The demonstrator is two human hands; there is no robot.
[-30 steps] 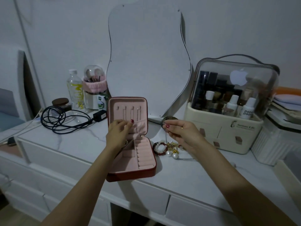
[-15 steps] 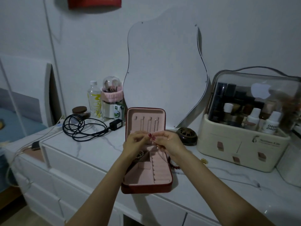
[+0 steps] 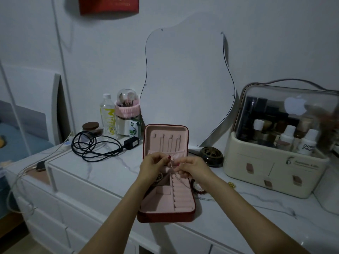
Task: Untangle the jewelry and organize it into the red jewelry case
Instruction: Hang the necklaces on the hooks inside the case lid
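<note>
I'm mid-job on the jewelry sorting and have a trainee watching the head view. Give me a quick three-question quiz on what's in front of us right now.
1. True or false: the red jewelry case lies shut on the white dresser top.
2. Multiple choice: what do the left hand and right hand hold between them over the case? A) a thin chain B) the black cable C) the plastic bottle
3. Which item lies on the dresser just right of the case, partly hidden by the right forearm?

Key
1. False: its lid stands open, pink lining showing.
2. A: both hands pinch it.
3. A dark red beaded bracelet.
</note>
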